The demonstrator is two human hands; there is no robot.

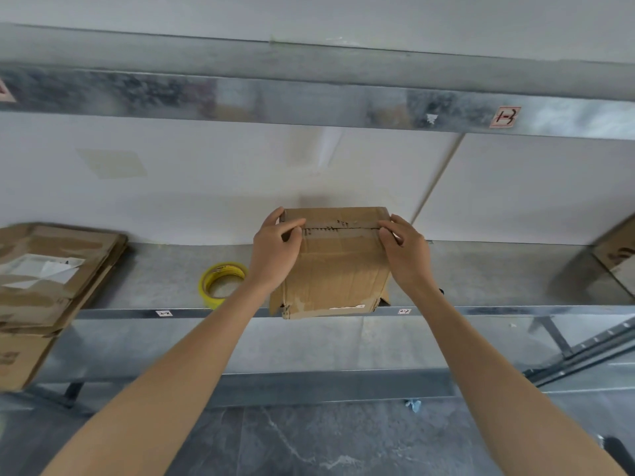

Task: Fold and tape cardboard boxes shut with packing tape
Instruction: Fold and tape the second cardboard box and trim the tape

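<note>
While my left hand (275, 250) and right hand (407, 249) pinch shut the top of the brown cardboard box (338, 269) on the grey metal shelf (488, 276), I judge taping next: one must fetch the yellow tape roll (206, 285)

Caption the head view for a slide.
Left hand and right hand grip a cardboard box on a metal shelf, tape roll nearby.

Cardboard box (335, 266) centre frame on metal shelf (481, 273), overhanging its front edge. Tape roll (225, 269) just left of it. Flattened cardboard stack (51, 266) far left; more cardboard (618, 255) far right. Upper shelf (309, 97) spans the top.
</note>
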